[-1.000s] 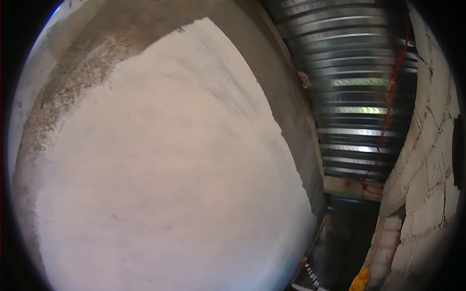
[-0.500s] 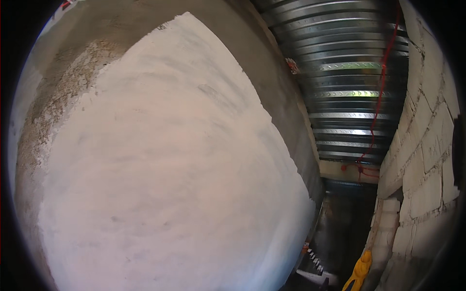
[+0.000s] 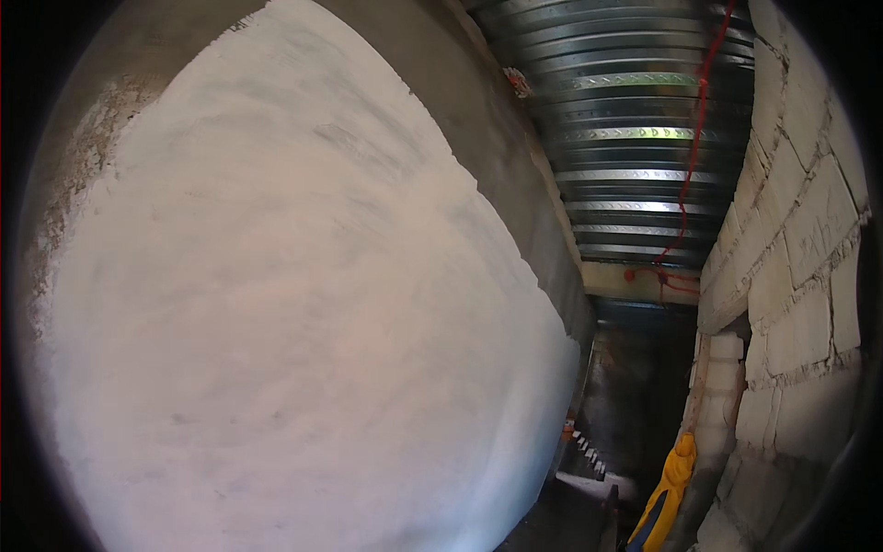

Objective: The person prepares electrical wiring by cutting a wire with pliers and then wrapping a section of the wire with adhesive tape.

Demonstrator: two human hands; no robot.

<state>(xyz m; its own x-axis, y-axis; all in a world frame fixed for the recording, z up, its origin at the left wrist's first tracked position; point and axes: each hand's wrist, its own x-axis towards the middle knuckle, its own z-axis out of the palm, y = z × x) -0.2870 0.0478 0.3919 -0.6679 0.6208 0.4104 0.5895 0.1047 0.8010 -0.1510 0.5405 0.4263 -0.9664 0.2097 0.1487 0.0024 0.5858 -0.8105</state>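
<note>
Neither hand shows in the head view, so what they hold, or whether they hold anything, stays out of sight. Nearly all of the frame is a broad white plastered wall surface (image 3: 303,313), close to the camera, its coat ending against bare grey render (image 3: 501,138) above. Overhead runs a corrugated metal roof (image 3: 635,138) with a red cord (image 3: 696,129) hanging. Opposite stands a pale block wall (image 3: 800,258), a yellow and blue cloth (image 3: 670,492) draped at its foot
</note>
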